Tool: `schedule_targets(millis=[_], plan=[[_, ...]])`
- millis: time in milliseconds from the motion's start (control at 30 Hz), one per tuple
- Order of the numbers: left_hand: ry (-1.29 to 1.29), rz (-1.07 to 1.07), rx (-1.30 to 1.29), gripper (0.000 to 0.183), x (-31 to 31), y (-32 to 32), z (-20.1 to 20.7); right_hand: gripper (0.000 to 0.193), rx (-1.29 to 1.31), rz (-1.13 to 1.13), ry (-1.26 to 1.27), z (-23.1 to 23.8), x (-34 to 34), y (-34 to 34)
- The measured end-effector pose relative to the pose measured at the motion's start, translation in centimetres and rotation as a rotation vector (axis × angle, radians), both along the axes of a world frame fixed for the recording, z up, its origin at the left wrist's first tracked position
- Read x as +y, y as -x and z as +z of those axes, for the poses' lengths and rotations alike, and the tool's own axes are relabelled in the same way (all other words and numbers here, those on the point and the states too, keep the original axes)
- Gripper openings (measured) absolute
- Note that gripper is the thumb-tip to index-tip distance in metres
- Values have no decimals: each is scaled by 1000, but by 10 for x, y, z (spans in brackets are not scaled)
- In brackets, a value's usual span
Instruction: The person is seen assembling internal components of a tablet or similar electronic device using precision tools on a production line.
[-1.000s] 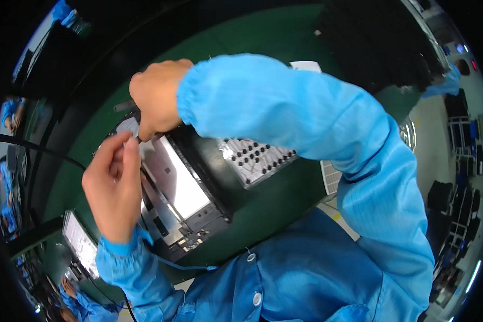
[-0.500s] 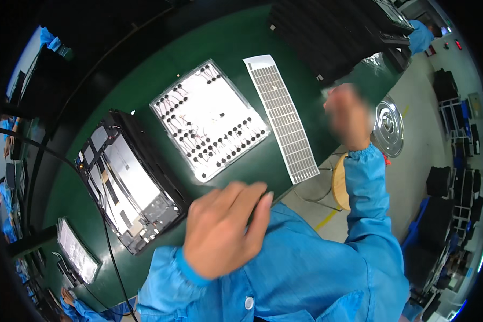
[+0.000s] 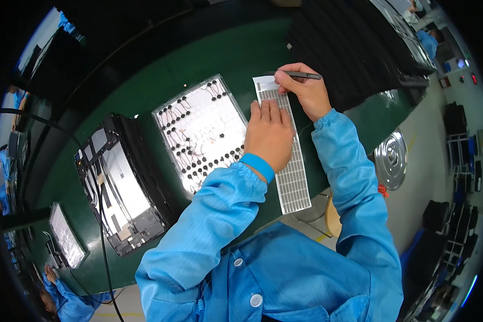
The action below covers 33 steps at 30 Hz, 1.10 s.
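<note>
My left hand [image 3: 271, 134] lies flat, fingers stretched out, on a long white sheet [image 3: 292, 185] with rows of small grey rectangular stickers. At the sheet's far end, my right hand [image 3: 308, 94] is closed round dark tweezers [image 3: 304, 75], whose tip points left over the sheet's white margin. Left of the sheet lies a clear, shallow tray [image 3: 198, 115] holding several small black round parts with thin wires. My left forearm covers the tray's near right corner.
An opened flat device [image 3: 126, 177] with bare inner parts rests on a dark stack at left, a black cable [image 3: 103, 236] crossing it. Nearer stands a lit screen [image 3: 68, 236]. A black ribbed stack [image 3: 349, 48] fills the far right. Beside the table is a round metal stool [image 3: 390, 160].
My left hand has moved forward and right onto the sheet. My right hand has moved left to the sheet's far end, where tweezers now show in it.
</note>
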<state>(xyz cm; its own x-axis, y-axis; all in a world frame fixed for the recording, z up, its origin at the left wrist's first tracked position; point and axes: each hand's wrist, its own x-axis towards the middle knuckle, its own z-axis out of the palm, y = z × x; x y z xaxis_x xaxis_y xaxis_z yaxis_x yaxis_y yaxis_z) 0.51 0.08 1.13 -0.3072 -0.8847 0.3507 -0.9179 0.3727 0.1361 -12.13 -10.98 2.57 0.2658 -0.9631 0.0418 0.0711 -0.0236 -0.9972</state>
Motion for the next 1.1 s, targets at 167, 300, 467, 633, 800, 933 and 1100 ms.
schedule_targets(millis=[167,300,467,633,800,933,1100], plan=[[-117,-2,-51,56,0,-2,-3,22,100,88,-19,-14,-20,5],[-70,-32,20,60,-3,-3,-8,23,64,90,-89,-15,-21,4],[-89,-11,-19,54,-2,-3,-6,27,97,103,-46,-21,-24,8],[-88,-8,-5,55,-1,-2,-8,33,90,98,-18,-24,-24,9],[-102,2,13,56,0,-2,-7,31,79,97,-19,-28,-32,13],[-119,-1,11,56,1,-2,-6,28,78,111,-30,-27,-31,10],[-120,3,12,56,1,-1,-7,27,112,129,-34,-30,-34,11]])
